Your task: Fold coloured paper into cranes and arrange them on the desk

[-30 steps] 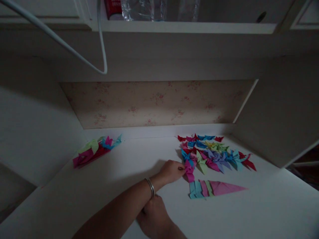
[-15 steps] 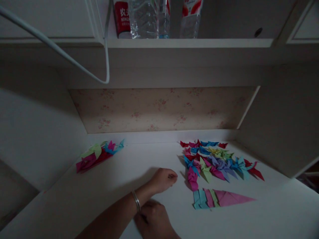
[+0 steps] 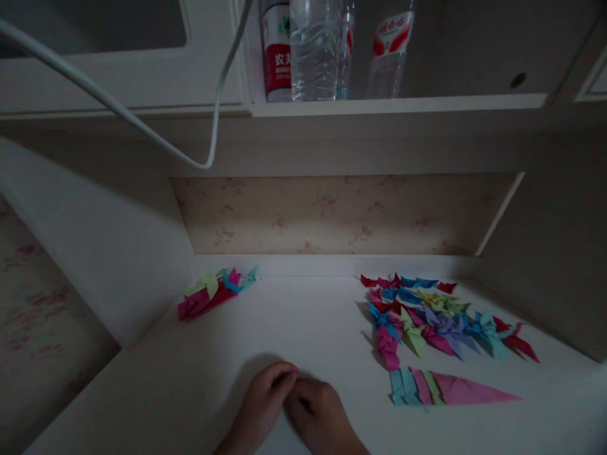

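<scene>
1. Nearest me, the left hand is loosely curled low over the desk, thumb and forefinger drawn together at the tip.
2. The right hand sits against it, fingers bent inward, the two meeting at the fingertips. I can't tell whether either has hold of anything.
3. To their right, apart from them, lie the flat papers: two teal, a pink and a green overlapping in a row, then a long pink one tapering to the right.
4. Just beyond are the folded papers, crowded in rough rows of magenta, blue, lilac, green, yellow and red on the desk's right side.
5. Over at the back left, a smaller pile has magenta, red, pale green and blue pieces.
6. Behind runs flowered wallpaper.
7. Above, a white cable dangles by a shelf holding a red-and-white container and clear bottles.
</scene>
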Motion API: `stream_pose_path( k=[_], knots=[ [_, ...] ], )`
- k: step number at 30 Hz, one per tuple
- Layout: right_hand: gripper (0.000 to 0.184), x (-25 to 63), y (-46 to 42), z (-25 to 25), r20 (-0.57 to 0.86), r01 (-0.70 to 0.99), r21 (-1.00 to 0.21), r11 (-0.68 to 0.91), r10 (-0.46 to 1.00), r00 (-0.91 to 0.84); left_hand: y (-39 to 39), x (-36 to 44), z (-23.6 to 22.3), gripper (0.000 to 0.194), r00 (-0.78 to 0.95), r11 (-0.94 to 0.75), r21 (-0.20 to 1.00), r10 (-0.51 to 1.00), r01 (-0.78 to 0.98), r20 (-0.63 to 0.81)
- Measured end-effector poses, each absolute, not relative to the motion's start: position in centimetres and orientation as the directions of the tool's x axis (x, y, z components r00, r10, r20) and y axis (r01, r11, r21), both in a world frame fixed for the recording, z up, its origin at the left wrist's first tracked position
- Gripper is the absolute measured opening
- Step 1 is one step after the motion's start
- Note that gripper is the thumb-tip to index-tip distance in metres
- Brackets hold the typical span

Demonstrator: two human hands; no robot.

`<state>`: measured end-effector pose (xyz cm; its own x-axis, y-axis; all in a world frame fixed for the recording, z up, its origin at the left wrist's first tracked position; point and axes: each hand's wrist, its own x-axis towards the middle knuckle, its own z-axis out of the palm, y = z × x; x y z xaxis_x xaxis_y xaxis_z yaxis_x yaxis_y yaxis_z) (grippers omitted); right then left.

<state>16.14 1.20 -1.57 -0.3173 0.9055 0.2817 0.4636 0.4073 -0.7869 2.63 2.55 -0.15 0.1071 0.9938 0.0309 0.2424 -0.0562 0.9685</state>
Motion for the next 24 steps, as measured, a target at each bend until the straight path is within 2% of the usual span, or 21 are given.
stream_pose_path(
  k=[7, 24],
  knots=[
    [0.025, 16.36, 0.79, -1.27, 0.227, 0.406, -0.853, 0.327, 0.934, -0.275, 1.57, 3.46, -0.30, 0.030, 0.134, -0.095, 0.966, 0.989, 0.241, 0.064],
    [0.027, 16.18, 0.88, -1.40, 0.213, 0.424, -0.850, 0.313, 0.940, -0.267, 1.79, 2.98, -0.60, 0.028, 0.145, -0.095, 0.967, 0.988, 0.236, 0.061]
  ],
)
